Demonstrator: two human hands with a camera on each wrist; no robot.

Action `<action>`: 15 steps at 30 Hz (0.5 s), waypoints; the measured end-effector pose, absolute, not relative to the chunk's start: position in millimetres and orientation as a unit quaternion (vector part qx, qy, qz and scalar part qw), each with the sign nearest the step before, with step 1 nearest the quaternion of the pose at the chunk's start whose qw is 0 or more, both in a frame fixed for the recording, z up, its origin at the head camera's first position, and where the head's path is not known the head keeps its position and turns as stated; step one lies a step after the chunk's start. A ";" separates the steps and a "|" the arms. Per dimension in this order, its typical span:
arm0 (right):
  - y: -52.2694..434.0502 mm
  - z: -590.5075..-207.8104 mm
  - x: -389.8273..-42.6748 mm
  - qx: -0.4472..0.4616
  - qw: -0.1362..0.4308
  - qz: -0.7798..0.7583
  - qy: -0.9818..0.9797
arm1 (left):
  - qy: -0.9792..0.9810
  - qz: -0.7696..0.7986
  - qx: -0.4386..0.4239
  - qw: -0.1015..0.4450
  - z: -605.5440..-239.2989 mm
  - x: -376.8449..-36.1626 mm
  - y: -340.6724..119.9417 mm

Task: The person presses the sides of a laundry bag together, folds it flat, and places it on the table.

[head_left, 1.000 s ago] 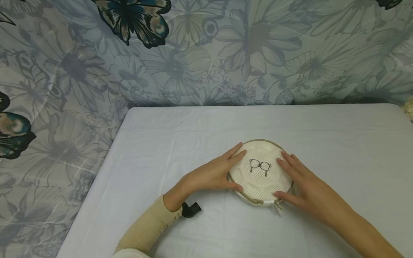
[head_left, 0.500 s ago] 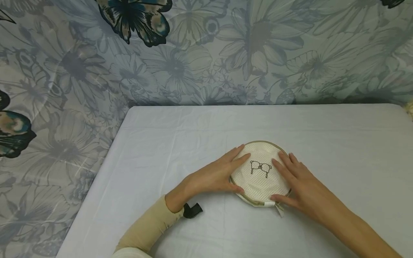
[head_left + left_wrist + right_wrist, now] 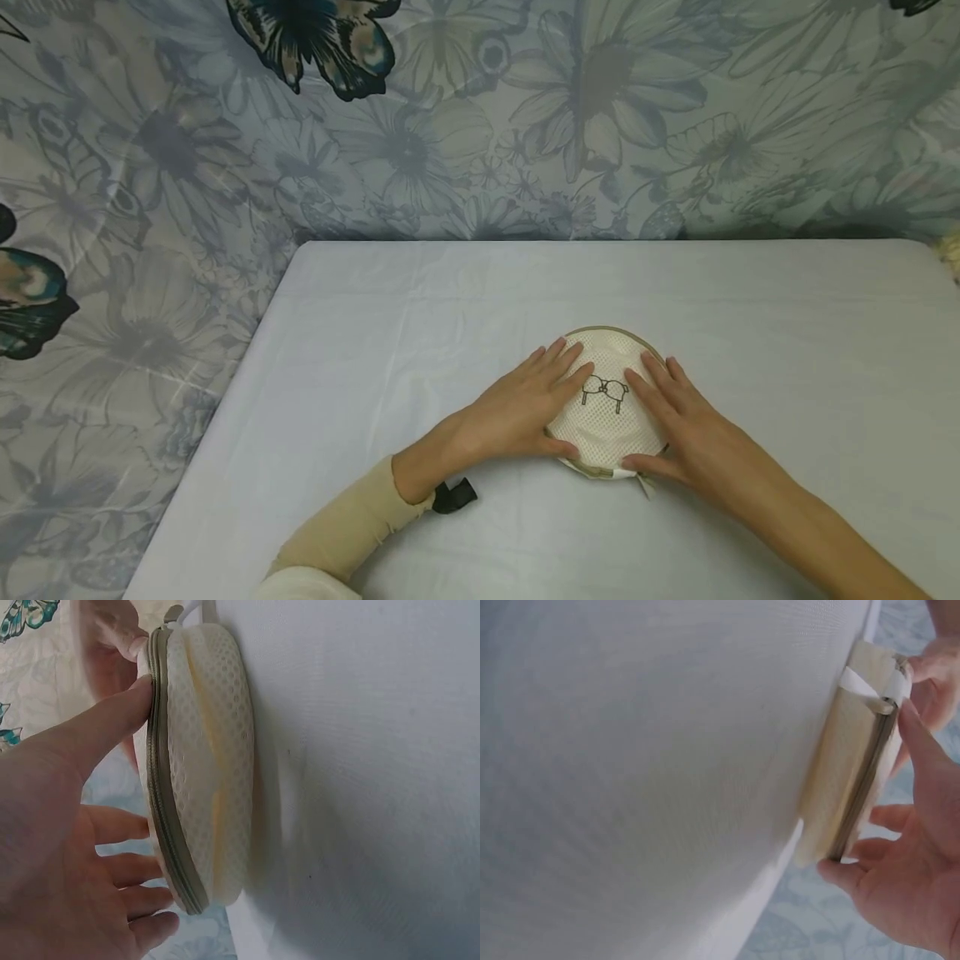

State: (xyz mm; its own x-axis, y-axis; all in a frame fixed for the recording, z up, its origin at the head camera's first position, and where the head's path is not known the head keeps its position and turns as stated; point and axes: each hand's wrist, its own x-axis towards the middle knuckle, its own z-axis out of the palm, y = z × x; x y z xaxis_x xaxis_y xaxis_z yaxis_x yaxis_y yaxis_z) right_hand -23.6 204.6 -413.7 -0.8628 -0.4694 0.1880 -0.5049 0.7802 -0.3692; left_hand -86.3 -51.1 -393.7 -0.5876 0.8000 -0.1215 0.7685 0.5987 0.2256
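The round mesh pouch (image 3: pixel 606 404) lies flat on the worktop (image 3: pixel 420 333), a little toward the near edge and right of centre, with both hands laid over its top. Nearest the viewer, a cream sleeve (image 3: pixel 337 533) covers the left forearm, and a small black strap tab (image 3: pixel 452 497) sticks out at that wrist. At the pouch's near rim a white pull tab (image 3: pixel 626 474) sits by the olive zipper (image 3: pixel 166 825) that runs round the edge. The left hand (image 3: pixel 517 412) rests on the pouch's left half, fingers straight and spread on the mesh, thumb along the near rim; it grips nothing. The right hand (image 3: pixel 686 429) lies likewise on the right half, fingers flat, thumb touching the rim just beside the tab. Between the fingertips shows a small printed line drawing (image 3: pixel 604 390). Beyond the worktop's far edge hangs a backdrop (image 3: pixel 480 125) printed with grey flowers and dark butterflies.
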 end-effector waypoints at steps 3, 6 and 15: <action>204.3 -414.7 -24.4 0.256 0.037 0.204 -0.944 | 0.888 0.069 0.445 0.099 -393.7 -84.3 -49.0; 204.3 -415.6 -25.2 0.257 0.037 0.194 -0.946 | 0.889 0.066 0.445 0.089 -394.6 -82.8 -47.9; 202.0 -416.8 -27.7 0.283 0.054 0.194 -0.938 | 0.887 0.061 0.449 0.088 -398.0 -82.4 -45.9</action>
State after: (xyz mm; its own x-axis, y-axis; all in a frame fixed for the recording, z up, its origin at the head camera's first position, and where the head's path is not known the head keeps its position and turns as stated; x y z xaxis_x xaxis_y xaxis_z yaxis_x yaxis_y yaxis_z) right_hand -27.7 202.0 -416.8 -0.8341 -0.5101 0.2101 -0.5516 0.7648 -0.3329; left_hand -82.4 -45.9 -398.0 -0.5823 0.8067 -0.1007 0.7853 0.5902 0.1872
